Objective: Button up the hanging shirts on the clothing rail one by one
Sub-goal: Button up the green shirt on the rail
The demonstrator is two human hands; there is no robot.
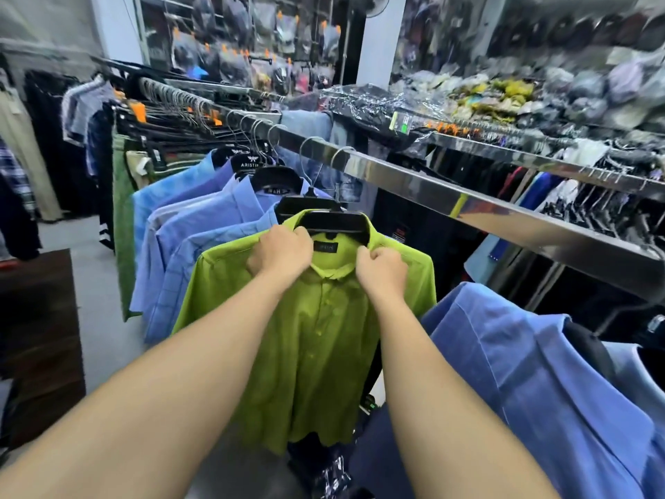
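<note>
Closest, just right of the green shirt (309,336): a big blue shirt (521,372), crowding that edge. Up at the green shirt's collar: left hand (284,252) curled round one side, right hand (381,271) pinching the other, likely to pull both sides together for the top button. Just above the green shirt: black hanger (336,223), hooked on the shiny rail (467,199) to keep the front hanging flat. Behind the green shirt: more blue shirts (201,239), packed tight. Open room only in front.

Head-worn camera, facing forward-down, close over clothing rail (467,207)
</note>
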